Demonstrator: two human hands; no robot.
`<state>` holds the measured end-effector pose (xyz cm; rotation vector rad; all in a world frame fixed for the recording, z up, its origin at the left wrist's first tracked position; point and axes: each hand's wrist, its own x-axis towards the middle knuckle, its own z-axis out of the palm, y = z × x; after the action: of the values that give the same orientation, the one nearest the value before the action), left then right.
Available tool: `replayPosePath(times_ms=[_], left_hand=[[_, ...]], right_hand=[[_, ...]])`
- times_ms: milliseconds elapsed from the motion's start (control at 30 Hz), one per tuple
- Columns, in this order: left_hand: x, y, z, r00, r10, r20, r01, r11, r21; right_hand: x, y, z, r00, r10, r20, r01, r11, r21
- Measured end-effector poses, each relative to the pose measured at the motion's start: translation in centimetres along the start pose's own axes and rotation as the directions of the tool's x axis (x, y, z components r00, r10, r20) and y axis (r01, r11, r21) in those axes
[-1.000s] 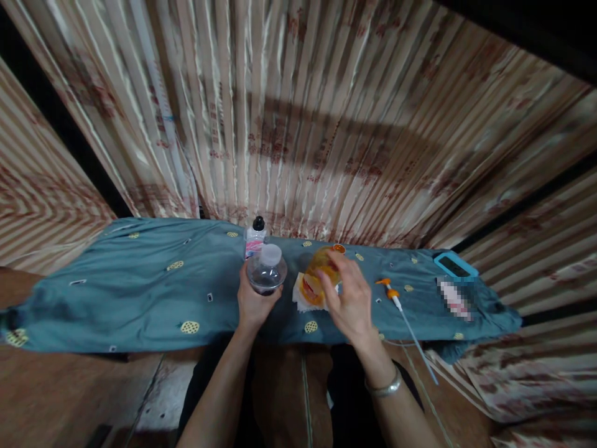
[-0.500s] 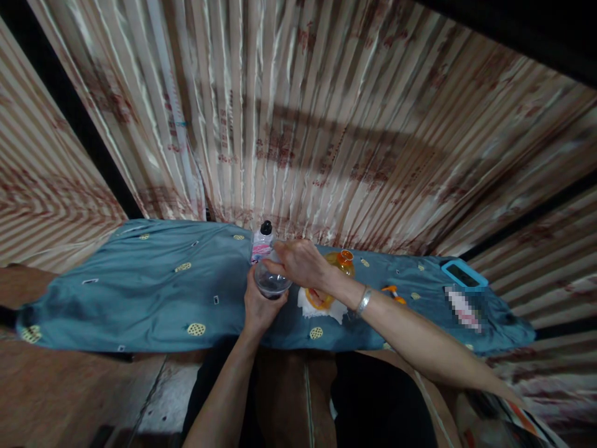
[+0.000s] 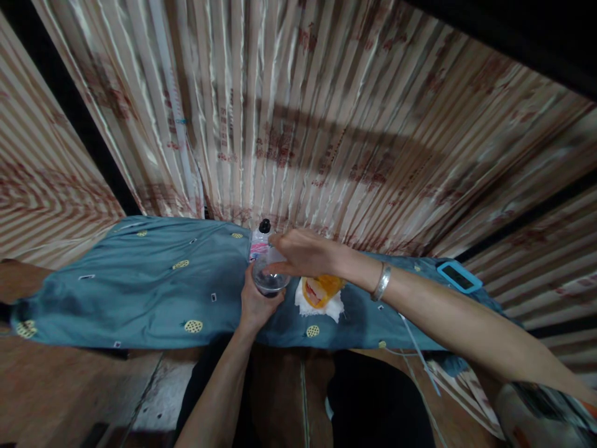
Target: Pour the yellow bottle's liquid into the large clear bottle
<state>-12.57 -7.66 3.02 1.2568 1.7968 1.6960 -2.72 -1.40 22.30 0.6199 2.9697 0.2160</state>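
Observation:
My left hand point(image 3: 256, 306) is wrapped round a small clear plastic cup point(image 3: 270, 283) from its left and near side. Over the cup's mouth is my right hand point(image 3: 305, 250), fingers bent down at its rim, with a silver bracelet on the wrist. A pale, whitish piece shows by those fingers, too unclear to name. Just behind the cup stands a bottle point(image 3: 259, 246) with a black cap and a pink and white label. To the right, a see-through orange container point(image 3: 321, 290) sits on a white tissue point(image 3: 326, 309), partly covered by my right forearm.
A teal cloth point(image 3: 153, 298) with yellow pineapples covers the narrow table. At its right end lies a blue-framed device point(image 3: 459, 277) with a dark screen. A striped curtain point(image 3: 280, 124) hangs close behind. A thin white cord point(image 3: 420, 354) hangs over the front edge.
My right forearm has swung up and right, now hiding the orange container's neck and a small orange item. My left hand still holds the cup. The view has shifted slightly.

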Motion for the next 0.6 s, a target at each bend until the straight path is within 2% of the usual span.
replayPosePath(times_ms=[100,200,300,400,433,467,500,567,600], left_hand=[[0.0,0.1,-0.1,1.000,-0.014,0.004,0.014,1.000,0.006],[0.1,0.0,-0.1,1.000,-0.015,0.013,0.015,1.000,0.001],[0.2,-0.1,-0.1,0.999,-0.029,0.015,0.029,0.999,0.013],[0.3,-0.2,-0.1,0.999,-0.035,0.012,0.035,0.999,0.029],[0.3,-0.3,-0.1,0.999,-0.033,0.009,0.033,0.999,0.033],[0.4,-0.4,-0.1,0.999,-0.032,0.005,0.031,0.999,0.039],[0.5,-0.5,-0.1,1.000,-0.031,0.004,0.031,0.998,0.049],[0.6,-0.6,-0.1,1.000,-0.026,-0.004,0.026,0.997,0.068],[0.6,-0.7,-0.1,1.000,-0.023,-0.005,0.023,0.997,0.073]], right_hand=[[0.3,-0.5,-0.6,0.999,0.022,0.040,-0.019,0.998,-0.053],[0.3,-0.6,-1.8,0.997,-0.046,0.067,0.050,0.997,-0.053],[-0.8,-0.3,-3.3,0.998,-0.058,0.011,0.059,0.998,-0.012],[-3.8,-0.3,-3.4,0.993,0.022,-0.120,-0.008,0.993,0.117],[-5.3,-0.4,-2.7,0.970,0.091,-0.226,-0.028,0.963,0.269],[-6.9,-0.7,-1.4,0.939,0.202,-0.280,-0.061,0.896,0.440],[-8.7,-1.0,0.5,0.891,0.376,-0.256,-0.118,0.735,0.668],[-12.4,-1.6,5.5,0.812,0.550,-0.196,-0.201,0.579,0.790],[-14.1,-1.8,8.6,0.758,0.632,-0.160,-0.234,0.493,0.838]])
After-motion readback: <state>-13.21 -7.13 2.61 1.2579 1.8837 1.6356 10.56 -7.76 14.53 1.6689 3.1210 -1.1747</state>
